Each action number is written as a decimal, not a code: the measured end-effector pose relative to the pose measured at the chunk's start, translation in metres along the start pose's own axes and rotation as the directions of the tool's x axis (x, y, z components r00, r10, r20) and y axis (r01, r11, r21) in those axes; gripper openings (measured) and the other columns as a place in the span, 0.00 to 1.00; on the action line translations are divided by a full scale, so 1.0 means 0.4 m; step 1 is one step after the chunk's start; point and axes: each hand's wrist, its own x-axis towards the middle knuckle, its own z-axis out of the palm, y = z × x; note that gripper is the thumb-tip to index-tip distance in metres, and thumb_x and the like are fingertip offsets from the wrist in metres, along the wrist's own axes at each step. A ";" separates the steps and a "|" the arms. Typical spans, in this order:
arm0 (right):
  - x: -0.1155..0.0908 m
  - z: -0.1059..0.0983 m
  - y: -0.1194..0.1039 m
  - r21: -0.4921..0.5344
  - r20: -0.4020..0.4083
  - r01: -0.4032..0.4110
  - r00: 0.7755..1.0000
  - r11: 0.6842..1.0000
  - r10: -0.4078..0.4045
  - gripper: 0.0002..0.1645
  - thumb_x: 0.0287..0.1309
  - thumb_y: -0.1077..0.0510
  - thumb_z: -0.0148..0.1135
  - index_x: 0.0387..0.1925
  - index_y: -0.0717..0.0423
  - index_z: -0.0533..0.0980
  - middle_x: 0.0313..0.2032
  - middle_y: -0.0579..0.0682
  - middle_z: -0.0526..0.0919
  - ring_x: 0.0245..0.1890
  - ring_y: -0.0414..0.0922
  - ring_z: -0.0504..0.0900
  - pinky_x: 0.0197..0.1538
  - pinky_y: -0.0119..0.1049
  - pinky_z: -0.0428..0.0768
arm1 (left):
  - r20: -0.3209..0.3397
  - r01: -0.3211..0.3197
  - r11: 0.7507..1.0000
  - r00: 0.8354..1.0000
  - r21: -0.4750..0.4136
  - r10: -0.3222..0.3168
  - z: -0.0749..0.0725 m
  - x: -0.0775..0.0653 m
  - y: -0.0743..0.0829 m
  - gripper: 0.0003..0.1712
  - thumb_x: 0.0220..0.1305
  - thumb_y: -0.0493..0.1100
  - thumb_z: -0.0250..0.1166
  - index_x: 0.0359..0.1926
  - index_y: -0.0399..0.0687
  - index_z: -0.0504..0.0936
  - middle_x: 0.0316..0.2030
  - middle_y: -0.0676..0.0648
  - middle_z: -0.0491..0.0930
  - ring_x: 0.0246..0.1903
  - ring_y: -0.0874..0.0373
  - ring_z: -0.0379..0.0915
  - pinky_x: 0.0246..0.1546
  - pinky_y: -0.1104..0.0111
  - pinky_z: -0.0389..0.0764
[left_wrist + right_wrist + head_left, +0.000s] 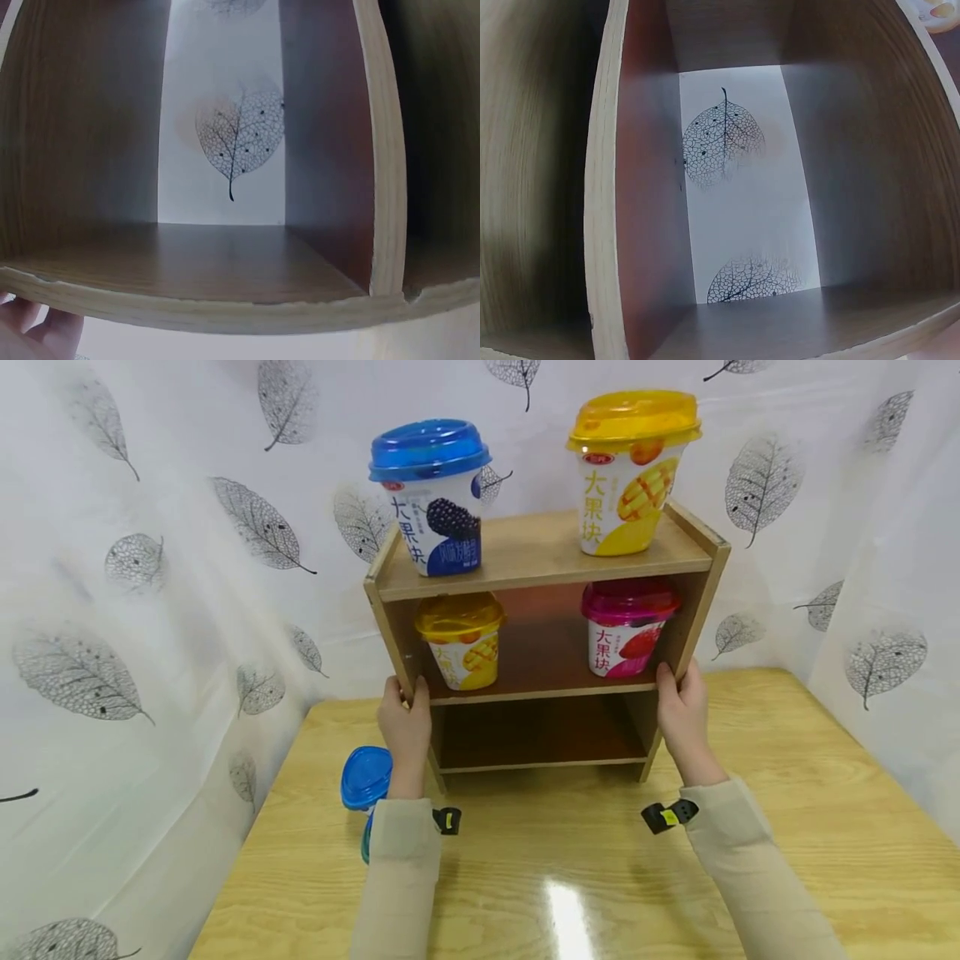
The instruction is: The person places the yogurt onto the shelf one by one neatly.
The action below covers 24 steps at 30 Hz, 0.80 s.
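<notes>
A small wooden shelf [525, 547] stands in front of me, gripped at both sides. My left hand [405, 722] holds the left side panel near the middle board, thumb at the front edge. On the opposite panel, at about the same height, my right hand [684, 706] has its hold. The top board carries a blue-lidded yogurt cup [442, 518] and a yellow-lidded yogurt cup [630, 485]. Below, another yellow-lidded cup [465, 652] sits left and a pink-lidded cup [626, 639] right. Fingers [60, 334] show under the panel edge in the left wrist view.
On the wooden table [540, 843], a blue-lidded cup [366, 777] stands left of the shelf beside my left forearm. A second lid [366, 839] is mostly hidden by the sleeve. A leaf-patterned white curtain [187, 635] hangs behind and at the sides.
</notes>
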 end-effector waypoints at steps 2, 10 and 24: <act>0.000 -0.002 0.001 -0.016 0.006 -0.003 1.000 1.000 0.003 0.18 0.61 0.63 0.44 0.48 0.71 0.67 0.42 0.58 0.75 0.37 0.33 0.71 0.42 0.26 0.68 | -0.001 0.015 1.000 1.000 -0.002 -0.015 -0.001 -0.003 0.003 0.13 0.59 0.41 0.56 0.40 0.34 0.74 0.38 0.37 0.78 0.37 0.45 0.73 0.34 0.55 0.75; 0.005 -0.011 0.009 -0.030 0.011 0.003 1.000 1.000 -0.002 0.16 0.57 0.65 0.45 0.44 0.72 0.69 0.36 0.43 0.73 0.34 0.33 0.70 0.39 0.26 0.67 | 0.102 0.038 0.999 0.994 0.026 -0.041 -0.025 -0.012 0.015 0.14 0.60 0.43 0.55 0.41 0.35 0.73 0.41 0.38 0.76 0.41 0.46 0.72 0.35 0.55 0.75; 0.010 -0.013 0.009 -0.007 0.069 -0.030 0.997 1.000 0.031 0.18 0.59 0.64 0.44 0.49 0.68 0.68 0.42 0.52 0.75 0.37 0.33 0.70 0.41 0.26 0.68 | 0.270 0.039 0.930 0.952 0.366 -0.146 -0.177 -0.097 0.023 0.20 0.58 0.47 0.58 0.47 0.39 0.74 0.45 0.41 0.76 0.41 0.50 0.74 0.37 0.57 0.74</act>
